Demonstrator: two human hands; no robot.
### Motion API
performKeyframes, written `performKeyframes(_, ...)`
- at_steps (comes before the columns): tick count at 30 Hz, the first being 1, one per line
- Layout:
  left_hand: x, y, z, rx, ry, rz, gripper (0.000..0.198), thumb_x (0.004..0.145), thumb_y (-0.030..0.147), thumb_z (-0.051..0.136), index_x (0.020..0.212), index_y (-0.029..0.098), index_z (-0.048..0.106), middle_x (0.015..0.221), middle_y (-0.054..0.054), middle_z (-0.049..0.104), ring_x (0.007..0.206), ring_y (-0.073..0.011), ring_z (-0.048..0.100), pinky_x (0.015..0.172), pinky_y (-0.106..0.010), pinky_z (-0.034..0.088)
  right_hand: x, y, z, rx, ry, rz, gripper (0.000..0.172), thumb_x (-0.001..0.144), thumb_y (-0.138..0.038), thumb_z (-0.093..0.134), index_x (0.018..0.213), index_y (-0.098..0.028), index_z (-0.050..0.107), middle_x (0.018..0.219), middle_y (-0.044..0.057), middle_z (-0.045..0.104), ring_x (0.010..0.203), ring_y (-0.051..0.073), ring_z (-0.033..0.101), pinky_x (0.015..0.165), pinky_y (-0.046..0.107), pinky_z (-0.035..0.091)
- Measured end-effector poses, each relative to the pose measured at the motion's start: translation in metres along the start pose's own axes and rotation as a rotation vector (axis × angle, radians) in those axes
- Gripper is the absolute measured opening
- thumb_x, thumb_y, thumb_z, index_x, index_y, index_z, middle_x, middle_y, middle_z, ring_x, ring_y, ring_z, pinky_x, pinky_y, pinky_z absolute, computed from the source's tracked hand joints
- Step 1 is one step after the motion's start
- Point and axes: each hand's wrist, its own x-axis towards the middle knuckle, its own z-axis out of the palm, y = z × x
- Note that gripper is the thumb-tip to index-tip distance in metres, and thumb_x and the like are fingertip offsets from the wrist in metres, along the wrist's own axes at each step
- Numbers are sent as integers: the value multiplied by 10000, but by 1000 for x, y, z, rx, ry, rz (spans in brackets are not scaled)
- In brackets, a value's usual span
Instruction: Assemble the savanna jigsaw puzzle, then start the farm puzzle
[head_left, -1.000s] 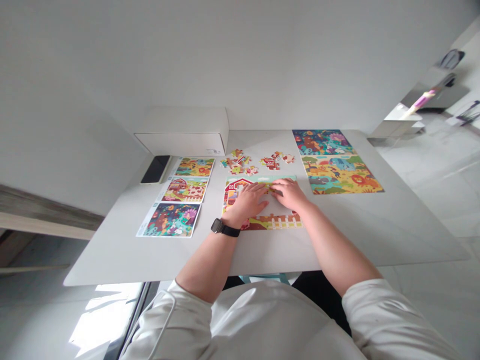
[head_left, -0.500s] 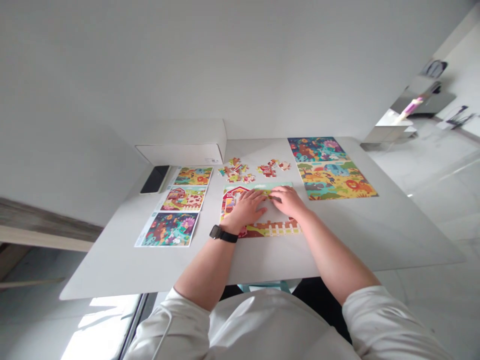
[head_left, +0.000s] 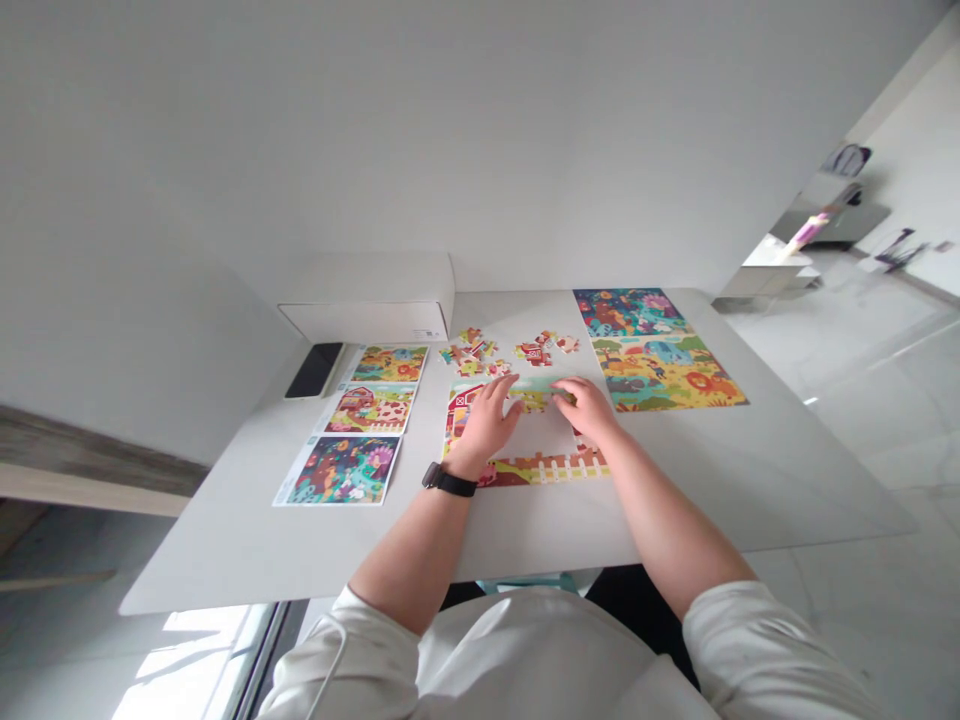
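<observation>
A partly assembled farm puzzle [head_left: 574, 468] lies on the white table in front of me, with a bare area inside its frame. My left hand [head_left: 489, 423] is over the puzzle's left part, fingers apart and nothing in it. At the upper right of the puzzle is my right hand [head_left: 585, 407], its thumb and fingers bent around a small gap; whether a piece is between them is too small to tell. Loose pieces [head_left: 472, 352] lie beyond the puzzle, and more loose pieces [head_left: 534, 352] lie to their right.
Three picture cards [head_left: 345, 470] and a phone [head_left: 315, 370] lie at the left. Behind them stands a white box [head_left: 364, 318] against the wall. Two completed puzzle pictures [head_left: 671, 373] lie at the right of the table [head_left: 712, 480].
My left hand has drawn back to the left and its fingers have lifted off the puzzle's upper middle. My right hand has shifted slightly right, away from the left. The view has tilted slightly.
</observation>
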Motion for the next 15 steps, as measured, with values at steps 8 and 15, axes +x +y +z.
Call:
performKeyframes(8,11,-3,-16,-749,375,-460,234,999,424,705,957,194,711,619,39,586,545,-106,510,547,-204,391,-1,3,-15,134,174,250,606,1053,-665,438,637,-271,635,819,72,788,914,259,771,905,356,578)
performKeyframes(15,13,1,-27,-1217,462,-590,639,1036,674,590,613,232,407,443,81,298,382,-74,230,419,-235,175,-3,2,-10,225,228,363,756,1037,-799,303,544,-275,534,763,87,775,822,259,763,838,366,573)
